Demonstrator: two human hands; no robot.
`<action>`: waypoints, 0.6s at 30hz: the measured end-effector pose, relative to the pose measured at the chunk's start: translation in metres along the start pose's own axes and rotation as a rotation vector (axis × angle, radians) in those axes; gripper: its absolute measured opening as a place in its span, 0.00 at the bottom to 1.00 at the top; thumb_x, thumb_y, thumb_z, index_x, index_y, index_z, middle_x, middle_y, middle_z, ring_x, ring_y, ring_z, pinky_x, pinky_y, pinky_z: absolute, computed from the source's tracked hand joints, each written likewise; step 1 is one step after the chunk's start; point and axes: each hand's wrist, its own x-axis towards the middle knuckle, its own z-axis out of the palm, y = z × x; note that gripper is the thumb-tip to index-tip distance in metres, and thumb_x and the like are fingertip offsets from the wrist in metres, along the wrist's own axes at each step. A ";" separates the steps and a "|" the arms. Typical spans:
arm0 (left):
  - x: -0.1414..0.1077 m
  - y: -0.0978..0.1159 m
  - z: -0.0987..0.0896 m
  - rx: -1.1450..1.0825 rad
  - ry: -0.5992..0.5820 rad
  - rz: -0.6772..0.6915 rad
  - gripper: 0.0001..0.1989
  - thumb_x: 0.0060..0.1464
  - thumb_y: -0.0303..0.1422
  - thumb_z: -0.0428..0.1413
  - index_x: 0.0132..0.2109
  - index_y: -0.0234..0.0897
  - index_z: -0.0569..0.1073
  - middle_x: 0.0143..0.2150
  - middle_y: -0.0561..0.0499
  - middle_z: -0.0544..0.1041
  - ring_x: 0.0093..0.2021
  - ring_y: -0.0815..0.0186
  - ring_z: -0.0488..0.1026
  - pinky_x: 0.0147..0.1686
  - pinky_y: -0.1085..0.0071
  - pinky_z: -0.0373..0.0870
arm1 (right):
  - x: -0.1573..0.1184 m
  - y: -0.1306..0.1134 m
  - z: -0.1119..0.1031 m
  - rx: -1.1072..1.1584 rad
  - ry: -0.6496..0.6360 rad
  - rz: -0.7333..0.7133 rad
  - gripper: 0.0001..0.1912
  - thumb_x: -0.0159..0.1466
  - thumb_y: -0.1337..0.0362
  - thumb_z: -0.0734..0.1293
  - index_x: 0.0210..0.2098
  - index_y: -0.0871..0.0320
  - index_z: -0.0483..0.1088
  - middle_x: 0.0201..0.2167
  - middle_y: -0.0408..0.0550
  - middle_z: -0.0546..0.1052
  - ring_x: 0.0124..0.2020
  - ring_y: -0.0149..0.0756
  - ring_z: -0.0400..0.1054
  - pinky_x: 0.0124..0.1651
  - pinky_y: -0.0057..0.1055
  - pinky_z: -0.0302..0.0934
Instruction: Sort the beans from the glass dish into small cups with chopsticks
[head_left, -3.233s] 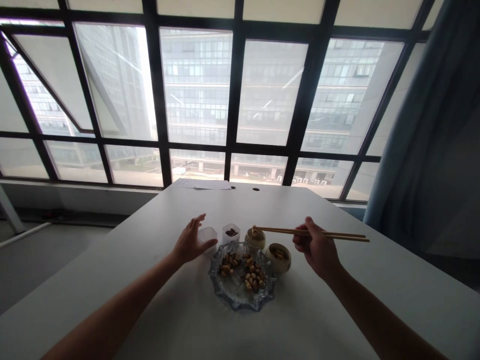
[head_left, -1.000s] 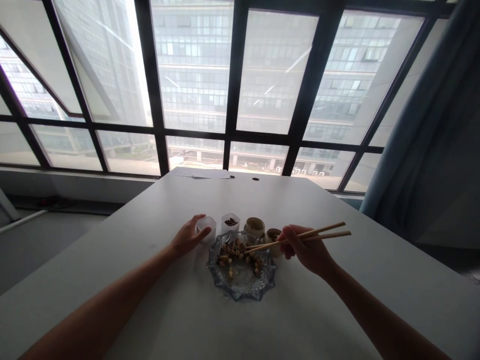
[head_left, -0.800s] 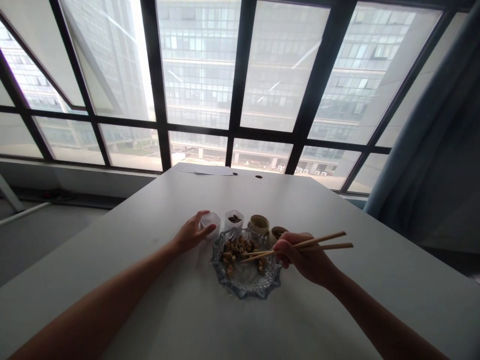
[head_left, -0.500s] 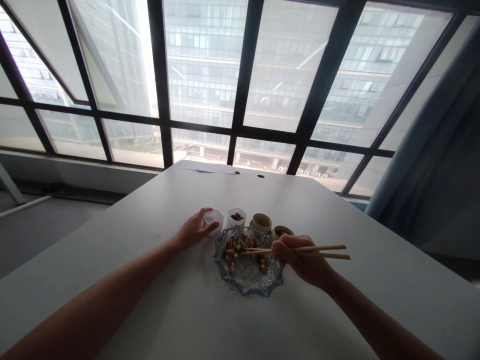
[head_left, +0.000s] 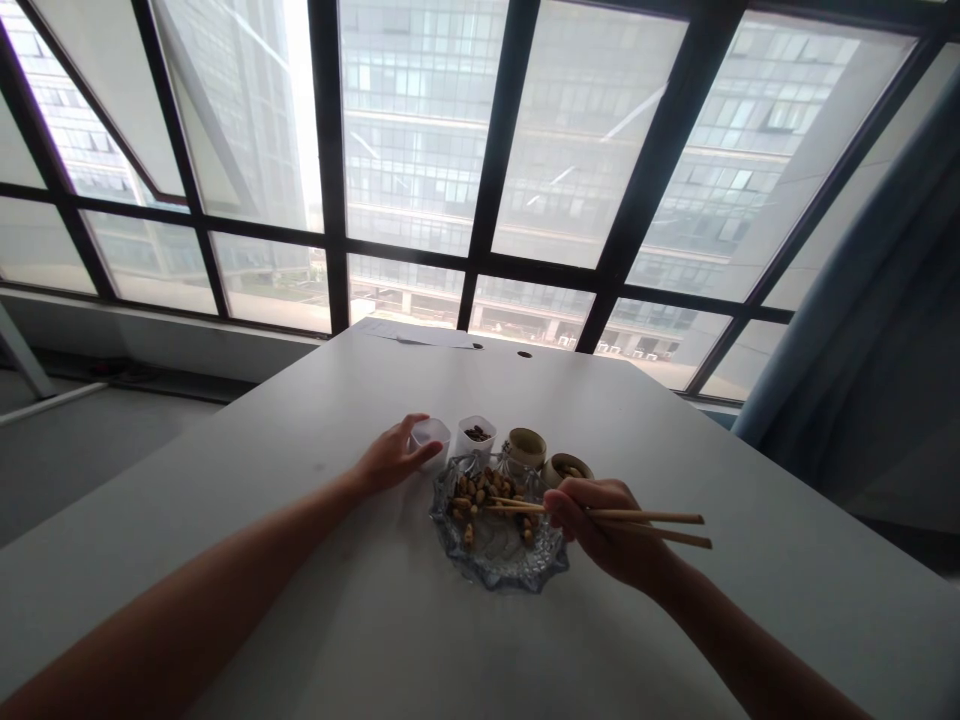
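Observation:
My left hand (head_left: pixel 388 460) is wrapped round the side of a translucent white plastic cup (head_left: pixel 432 434), thumb on the near side. A pair of wooden chopsticks (head_left: pixel 660 517) is in my right hand (head_left: pixel 615 530). Their tips reach in among shelled-looking brown nuts (head_left: pixel 471 490), which lie mostly in the far left part of a scalloped clear glass bowl (head_left: pixel 499 580). Whether a nut sits between the tips I cannot tell. Just beyond the bowl stands a second white cup (head_left: pixel 487 440) holding dark seeds or nuts.
Right of the white cups are a round tan cup (head_left: pixel 526 448) and another tan cup (head_left: pixel 556 470) with pieces inside, partly behind my right hand. Papers (head_left: pixel 420 335) lie at the far end of the white table (head_left: pixel 337 600). A blue curtain (head_left: pixel 825 300) hangs at the right.
My right hand has tipped slightly, so the chopsticks' back ends sit lower and their tips have shifted a little among the nuts. My left hand stays on the cup.

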 end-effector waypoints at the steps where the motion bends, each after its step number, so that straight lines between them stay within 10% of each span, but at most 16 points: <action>1: 0.000 0.000 0.000 0.000 -0.002 -0.001 0.40 0.53 0.61 0.48 0.60 0.33 0.65 0.29 0.50 0.74 0.32 0.58 0.73 0.35 0.65 0.67 | 0.000 0.002 0.000 0.002 0.005 0.001 0.21 0.66 0.52 0.66 0.19 0.55 0.70 0.15 0.43 0.70 0.15 0.30 0.61 0.20 0.28 0.57; 18: 0.000 0.000 0.000 -0.025 -0.012 -0.007 0.41 0.52 0.61 0.49 0.61 0.33 0.65 0.37 0.44 0.77 0.35 0.57 0.73 0.37 0.63 0.67 | -0.004 0.011 0.007 0.046 0.045 0.154 0.23 0.68 0.51 0.63 0.21 0.57 0.68 0.17 0.45 0.72 0.16 0.31 0.66 0.20 0.27 0.61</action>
